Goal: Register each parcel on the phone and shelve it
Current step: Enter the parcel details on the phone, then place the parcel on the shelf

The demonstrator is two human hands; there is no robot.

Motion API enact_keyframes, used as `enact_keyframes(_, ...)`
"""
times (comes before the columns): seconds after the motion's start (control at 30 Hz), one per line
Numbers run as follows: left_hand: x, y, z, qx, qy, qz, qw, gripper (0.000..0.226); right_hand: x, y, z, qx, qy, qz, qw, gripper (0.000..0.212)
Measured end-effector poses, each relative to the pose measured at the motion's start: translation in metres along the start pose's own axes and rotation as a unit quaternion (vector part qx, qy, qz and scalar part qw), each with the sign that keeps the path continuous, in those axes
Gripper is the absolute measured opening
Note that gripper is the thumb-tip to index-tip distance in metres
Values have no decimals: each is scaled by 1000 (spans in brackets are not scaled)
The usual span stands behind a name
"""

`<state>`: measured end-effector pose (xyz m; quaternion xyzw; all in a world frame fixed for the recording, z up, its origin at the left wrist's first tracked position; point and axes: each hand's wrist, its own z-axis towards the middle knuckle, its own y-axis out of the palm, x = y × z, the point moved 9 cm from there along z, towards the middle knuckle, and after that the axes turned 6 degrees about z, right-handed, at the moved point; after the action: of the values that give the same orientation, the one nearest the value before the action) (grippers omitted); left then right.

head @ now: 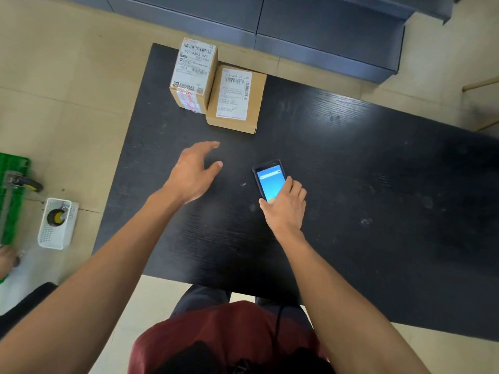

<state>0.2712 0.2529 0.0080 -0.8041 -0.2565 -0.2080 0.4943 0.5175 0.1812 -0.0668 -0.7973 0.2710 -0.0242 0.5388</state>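
Observation:
Two cardboard parcels stand side by side at the far left of the black table. The taller parcel carries a white label and red-printed tape. The flatter parcel lies to its right, label up. My left hand hovers over the table just in front of the parcels, fingers spread and holding nothing. My right hand grips the lower end of a dark phone whose screen glows blue, just above or on the table.
Dark grey shelving units run along the far side of the table. On the floor at the left are a green cart with a wheel and a white perforated basket.

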Motion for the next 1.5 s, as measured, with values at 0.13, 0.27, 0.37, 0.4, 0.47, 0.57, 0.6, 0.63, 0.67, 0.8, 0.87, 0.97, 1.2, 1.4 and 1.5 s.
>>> enact_keyframes(0.13, 1, -2, 20, 3, 6, 6, 1000, 49, -2, -2, 6, -10, -2, -35, 999, 94)
enact_keyframes(0.27, -3, -5, 41, 3, -6, -7, 1000, 52, -20, -11, 17, -1, -17, 19, 1000, 85)
enact_keyframes(0.37, -5, -10, 54, 7, -26, -27, 999, 55, -50, -22, 33, 2, -39, 80, 996, 74)
enact_keyframes(0.4, -6, -11, 57, 10, -32, -31, 999, 56, -62, -25, 39, -1, -45, 97, 994, 72)
enact_keyframes(0.47, -7, -14, 63, 21, -34, -47, 998, 57, -82, -31, 53, -7, -49, 137, 989, 71)
enact_keyframes(0.57, -7, -16, 71, 28, -31, -76, 996, 57, -106, -37, 74, -24, -34, 215, 976, 71)
enact_keyframes(0.6, -7, -16, 74, 25, -33, -80, 996, 56, -113, -37, 80, -33, -28, 237, 971, 71)
enact_keyframes(0.63, -8, -15, 77, 19, -33, -85, 996, 55, -119, -36, 86, -40, -27, 252, 967, 71)
enact_keyframes(0.67, -9, -13, 80, 12, -35, -92, 995, 54, -124, -35, 91, -47, -31, 257, 965, 69)
enact_keyframes(0.8, -19, -3, 89, -24, -68, -124, 990, 55, -139, -29, 105, -77, -47, 244, 966, 62)
enact_keyframes(0.87, -24, 0, 92, -35, -81, -142, 986, 56, -143, -27, 106, -83, -50, 263, 960, 55)
enact_keyframes(0.97, -29, 3, 93, -40, -97, -158, 982, 55, -143, -27, 103, -68, -33, 326, 942, 42)
enact_keyframes(1.2, -31, 13, 77, -51, -99, -152, 982, 59, -123, -40, 98, 7, 43, 415, 909, 30)
enact_keyframes(1.4, -29, 6, 61, -33, -75, -176, 981, 31, -117, -54, 76, 17, 44, 462, 886, 36)
enact_keyframes(1.5, -17, 0, 56, -28, -59, -176, 982, 43, -106, -62, 63, 22, 42, 485, 873, 39)
